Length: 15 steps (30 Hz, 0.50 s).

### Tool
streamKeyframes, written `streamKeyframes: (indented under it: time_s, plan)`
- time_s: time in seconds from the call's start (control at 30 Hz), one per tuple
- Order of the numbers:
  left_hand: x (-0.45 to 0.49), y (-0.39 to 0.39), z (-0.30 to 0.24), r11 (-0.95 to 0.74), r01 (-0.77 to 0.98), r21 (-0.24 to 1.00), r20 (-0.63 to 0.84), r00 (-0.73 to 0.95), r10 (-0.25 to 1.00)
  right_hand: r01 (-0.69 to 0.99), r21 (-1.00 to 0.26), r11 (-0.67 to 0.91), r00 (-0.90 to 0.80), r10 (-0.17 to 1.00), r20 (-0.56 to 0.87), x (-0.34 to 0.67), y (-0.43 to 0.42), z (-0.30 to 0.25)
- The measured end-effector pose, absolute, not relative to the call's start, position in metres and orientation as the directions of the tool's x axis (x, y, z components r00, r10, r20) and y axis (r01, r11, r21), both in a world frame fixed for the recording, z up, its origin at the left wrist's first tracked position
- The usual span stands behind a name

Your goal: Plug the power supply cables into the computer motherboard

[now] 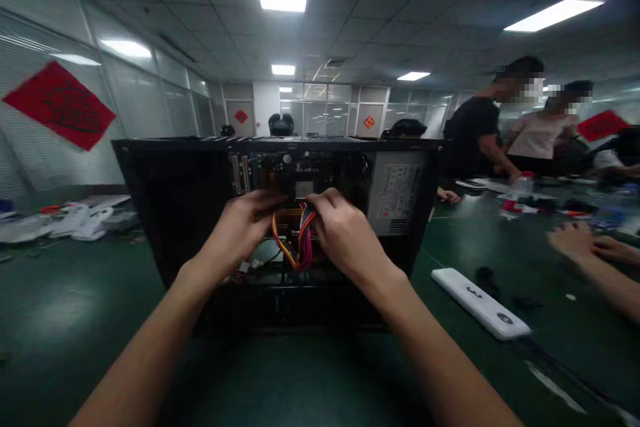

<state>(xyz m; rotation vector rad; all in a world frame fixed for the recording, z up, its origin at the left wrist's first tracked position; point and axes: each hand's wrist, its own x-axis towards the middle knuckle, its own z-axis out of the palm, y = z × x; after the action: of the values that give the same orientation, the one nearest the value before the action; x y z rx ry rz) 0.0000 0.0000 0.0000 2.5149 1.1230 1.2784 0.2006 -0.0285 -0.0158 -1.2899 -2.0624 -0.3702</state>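
Observation:
An open black computer case lies in front of me with its inside facing me. My right hand is closed at the top of a bundle of coloured power cables, which loops down from its fingertips. On the other side of the loop, my left hand reaches in with its fingers together; its fingertips are hard to see against the board. Behind the hands is the motherboard. A labelled power supply fills the case's right side, beside a round fan. Loose connectors lie below my left hand.
The case stands on a green table. To the right lies a white power strip with a cord. Another person's hands rest farther right, near a bottle. White parts are piled at the left. Two people stand back right.

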Motion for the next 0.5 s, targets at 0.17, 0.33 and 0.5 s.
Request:
streamKeyframes:
  time_s: [0.17,0.33,0.5]
  plan:
    - [-0.006,0.011,-0.009,-0.764,0.607,0.22,0.674,0.471,0.569,0.87,-0.213,0.446,-0.271,0.792,0.548,0.196,-0.02,-0.024]
    - [-0.007,0.021,-0.018,-0.748,0.645,0.156,0.672,0.486,0.559,0.96,-0.068,0.273,-0.24,0.921,0.308,0.2,-0.017,-0.031]
    - [-0.001,0.032,-0.031,-0.706,0.676,0.211,0.718,0.383,0.581,0.972,-0.018,0.233,-0.226,0.956,0.19,0.203,-0.006,-0.039]
